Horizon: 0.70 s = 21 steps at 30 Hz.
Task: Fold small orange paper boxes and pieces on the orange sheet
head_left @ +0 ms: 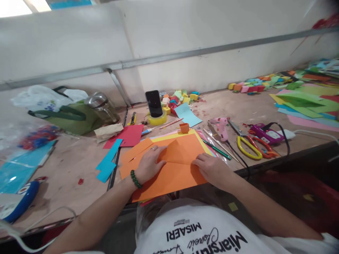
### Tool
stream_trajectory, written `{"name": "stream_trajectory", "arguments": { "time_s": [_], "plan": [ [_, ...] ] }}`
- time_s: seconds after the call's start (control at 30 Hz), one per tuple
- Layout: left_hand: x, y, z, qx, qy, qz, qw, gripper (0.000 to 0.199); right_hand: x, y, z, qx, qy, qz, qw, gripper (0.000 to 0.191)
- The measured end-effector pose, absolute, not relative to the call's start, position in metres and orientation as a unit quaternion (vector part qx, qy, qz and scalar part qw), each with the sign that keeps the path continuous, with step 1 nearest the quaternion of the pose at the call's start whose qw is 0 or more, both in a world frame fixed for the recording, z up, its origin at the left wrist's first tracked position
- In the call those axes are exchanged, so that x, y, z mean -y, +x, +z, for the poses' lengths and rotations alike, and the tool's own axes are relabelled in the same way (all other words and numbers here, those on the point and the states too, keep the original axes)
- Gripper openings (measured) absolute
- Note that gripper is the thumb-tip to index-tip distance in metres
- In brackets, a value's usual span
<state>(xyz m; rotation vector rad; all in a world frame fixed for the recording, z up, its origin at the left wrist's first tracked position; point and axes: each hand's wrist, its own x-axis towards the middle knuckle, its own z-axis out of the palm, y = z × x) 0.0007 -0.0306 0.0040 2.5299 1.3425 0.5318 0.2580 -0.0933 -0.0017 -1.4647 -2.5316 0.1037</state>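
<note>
Orange paper [169,180] lies at the table's front edge, over yellow and other coloured sheets. A smaller orange piece [180,151] with a raised, folded part rests on it between my hands. My left hand [150,164], with a ring and a green bead bracelet, presses on the left side of the orange paper, fingers bent and a little apart. My right hand [212,168] has its fingers together on the right edge of the smaller piece, gripping the orange paper there. A small folded orange strip [184,127] stands at the back of the stack.
Behind are a phone [154,103] on a yellow tape roll [157,119] and small paper cubes [173,100]. To the right lie a pink glue gun [222,127], scissors [249,146] and a purple device [267,134]. Blue strips [107,165] and a green bag [76,118] are left.
</note>
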Motion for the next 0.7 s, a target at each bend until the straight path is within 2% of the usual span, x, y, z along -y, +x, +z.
{"name": "stream_trajectory", "arguments": {
  "time_s": [0.2,0.23,0.3,0.37,0.5,0.6,0.7],
  "plan": [
    [0.037,-0.001,-0.002,-0.349,0.884,0.299,0.083,0.042,0.078,0.249,0.002,0.797,-0.506,0.007,0.329,0.03],
    [0.038,-0.001,-0.003,-0.334,0.887,0.31,0.08,0.04,0.075,0.248,0.002,0.788,-0.501,0.005,0.359,0.025],
    [0.039,-0.001,-0.004,-0.325,0.888,0.311,0.097,0.039,0.068,0.245,0.004,0.776,-0.475,0.007,0.414,0.013],
    [0.04,-0.001,0.0,-0.338,0.884,0.289,0.146,0.044,0.064,0.243,0.009,0.78,-0.433,-0.002,0.453,0.017],
    [0.038,-0.004,0.012,-0.342,0.848,0.256,0.315,0.061,0.06,0.235,0.024,0.811,-0.366,-0.069,0.451,0.017],
    [0.034,-0.006,0.015,-0.349,0.805,0.237,0.416,0.055,0.059,0.229,0.03,0.837,-0.338,-0.102,0.418,0.024],
    [0.029,-0.005,0.01,-0.343,0.792,0.245,0.441,0.049,0.057,0.225,0.027,0.857,-0.295,-0.104,0.41,0.03]
  ]
}}
